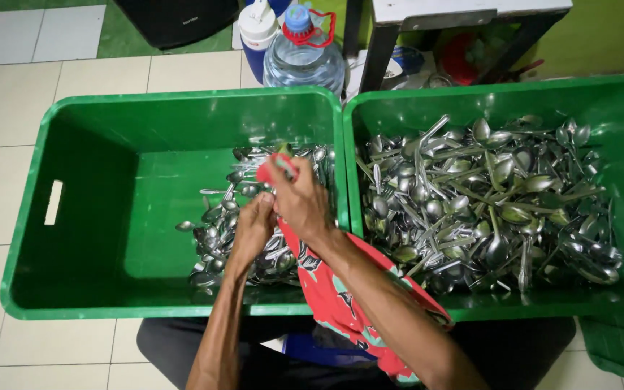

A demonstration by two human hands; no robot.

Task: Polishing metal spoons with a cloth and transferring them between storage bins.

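gripping one red cloth (341, 296), both hands' fingers (287, 189) close around it above two green crates (182, 115).

Bright, even overhead light; glare on spoons (485, 195) (edges slightly bowed)

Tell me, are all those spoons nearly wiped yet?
Not nearly. A small heap of shiny metal spoons lies in the left green plastic crate, seemingly finished. The left hand and right hand are together over that crate, rubbing something, probably a spoon, with a red patterned cloth. A much bigger spoon pile fills the right green crate.
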